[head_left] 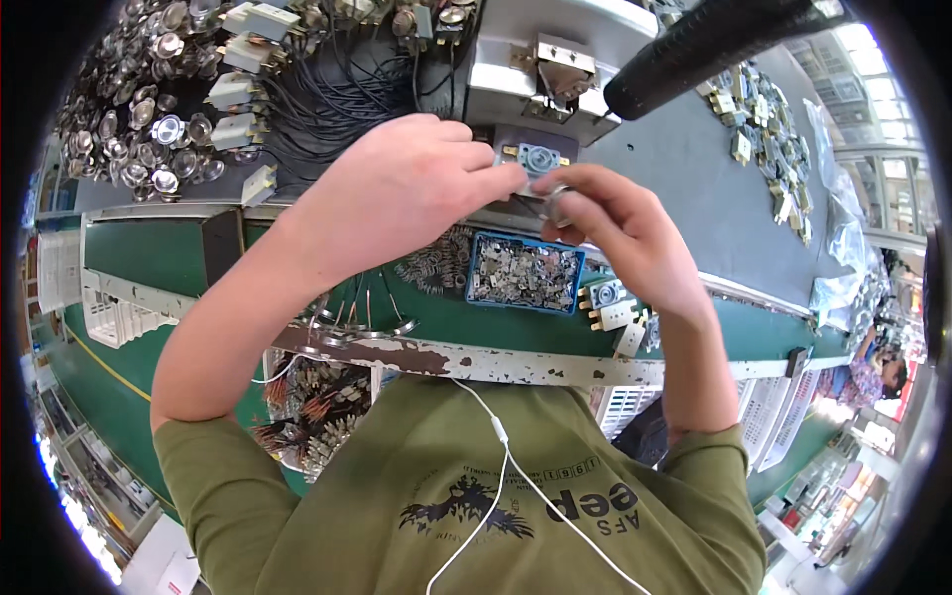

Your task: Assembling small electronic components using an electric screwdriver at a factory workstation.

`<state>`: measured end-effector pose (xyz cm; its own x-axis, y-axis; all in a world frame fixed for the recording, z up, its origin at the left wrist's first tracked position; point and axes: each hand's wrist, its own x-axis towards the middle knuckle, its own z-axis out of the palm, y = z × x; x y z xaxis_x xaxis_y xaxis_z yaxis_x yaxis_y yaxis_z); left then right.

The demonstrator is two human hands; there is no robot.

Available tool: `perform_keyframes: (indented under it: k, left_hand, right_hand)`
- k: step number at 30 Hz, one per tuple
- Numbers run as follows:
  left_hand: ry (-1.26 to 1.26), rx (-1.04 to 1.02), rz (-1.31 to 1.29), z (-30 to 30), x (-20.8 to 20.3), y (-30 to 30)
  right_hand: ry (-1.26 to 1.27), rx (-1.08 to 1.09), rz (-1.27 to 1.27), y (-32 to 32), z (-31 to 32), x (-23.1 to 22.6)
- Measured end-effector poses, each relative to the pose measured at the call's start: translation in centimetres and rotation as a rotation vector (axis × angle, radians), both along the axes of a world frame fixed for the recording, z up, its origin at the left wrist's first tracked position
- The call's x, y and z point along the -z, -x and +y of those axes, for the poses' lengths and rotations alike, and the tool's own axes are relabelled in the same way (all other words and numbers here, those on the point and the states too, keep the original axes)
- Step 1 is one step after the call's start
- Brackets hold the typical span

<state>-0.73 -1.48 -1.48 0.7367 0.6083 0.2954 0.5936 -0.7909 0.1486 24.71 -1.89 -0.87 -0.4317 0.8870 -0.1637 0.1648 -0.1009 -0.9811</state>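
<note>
My left hand (pixel 426 169) reaches in from the left, its fingertips pressed together beside a small grey-blue block with a round ring (pixel 538 159) and brass tabs. What those fingertips pinch, if anything, is too small to make out. Between the thumb and fingers of my right hand (pixel 630 223) is a small round metal cap (pixel 560 203), partly covered by them. Both hands' fingertips almost meet, just in front of a metal press fixture (pixel 565 74). Below them sits a blue tray (pixel 474 268) of tiny metal parts.
Round metal caps (pixel 169 129) are heaped at far left, beside white blocks (pixel 233 91) with black wires (pixel 347 94). A black cylindrical bar (pixel 709 50) slants in at upper right. More blocks (pixel 617 315) lie right of the tray; springs (pixel 436 260) lie left. Another person (pixel 868 382) is at far right.
</note>
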Motion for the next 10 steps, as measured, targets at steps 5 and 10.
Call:
perform_keyframes:
  k: [5,10]
  left_hand:
    - [-0.007,0.003,-0.107,-0.5,0.6,0.0]
    - [0.091,0.002,0.023,-0.5,-0.3,-0.6]
  right_hand:
    - [-0.013,-0.131,-0.096,0.2,-1.2,-0.1]
    - [-0.161,-0.178,-0.314,-0.8,-2.1,0.3]
